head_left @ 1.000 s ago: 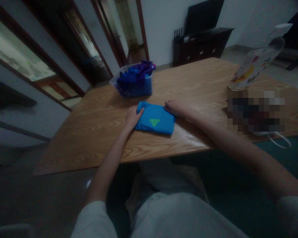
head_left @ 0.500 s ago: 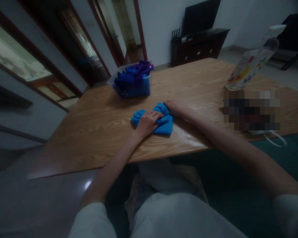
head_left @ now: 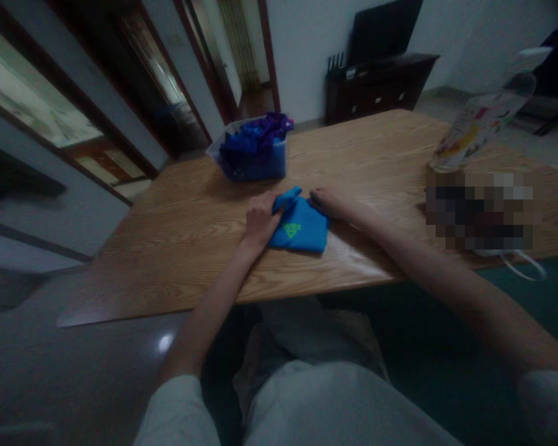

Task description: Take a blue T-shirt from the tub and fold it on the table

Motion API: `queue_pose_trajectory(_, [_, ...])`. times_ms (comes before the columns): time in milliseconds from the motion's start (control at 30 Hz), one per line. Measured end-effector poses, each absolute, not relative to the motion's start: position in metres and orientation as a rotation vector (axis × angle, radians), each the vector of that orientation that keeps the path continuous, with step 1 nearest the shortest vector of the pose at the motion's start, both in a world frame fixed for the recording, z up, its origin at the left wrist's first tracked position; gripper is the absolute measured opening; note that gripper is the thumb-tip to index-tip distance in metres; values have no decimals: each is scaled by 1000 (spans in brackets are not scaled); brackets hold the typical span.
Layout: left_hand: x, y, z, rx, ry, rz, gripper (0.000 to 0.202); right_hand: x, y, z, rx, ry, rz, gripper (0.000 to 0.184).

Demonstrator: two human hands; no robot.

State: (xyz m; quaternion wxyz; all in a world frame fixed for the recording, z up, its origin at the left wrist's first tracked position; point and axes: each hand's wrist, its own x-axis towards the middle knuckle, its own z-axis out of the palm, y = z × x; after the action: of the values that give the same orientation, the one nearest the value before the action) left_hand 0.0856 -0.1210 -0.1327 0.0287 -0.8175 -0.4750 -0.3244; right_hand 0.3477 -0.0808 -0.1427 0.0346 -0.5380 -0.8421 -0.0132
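A bright blue folded cloth [head_left: 307, 230] with a green printed logo lies on the wooden table [head_left: 167, 248], close to its front edge. My left hand [head_left: 260, 218] is closed on the left part of it, pinching a raised fold between thumb and fingers. At the cloth's upper right edge rests my right hand [head_left: 331, 202], its fingers curled against the fabric; the fingertips are partly hidden. Behind the cloth stands a clear plastic bin [head_left: 214, 152] heaped with blue and purple fabric [head_left: 255, 142].
A tall clear bottle [head_left: 478, 127] with a printed pattern and white cap stands at the table's right. Nearer me is a blurred-out object [head_left: 483, 210] with a white loop [head_left: 523, 263]. Across the room, a television [head_left: 384, 31] sits on a dark cabinet [head_left: 381, 87].
My left hand has moved slightly left and now lifts a fold at the cloth's left side, uncovering the green logo. My right hand stays near the upper right edge. The view has shifted slightly.
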Motion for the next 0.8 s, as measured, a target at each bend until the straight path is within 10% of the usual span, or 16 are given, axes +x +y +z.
queue_pose_trajectory(800, [23, -53, -178, -2661, -1715, -856, 52, 340, -91, -124, -1740, -2463, 186, 65])
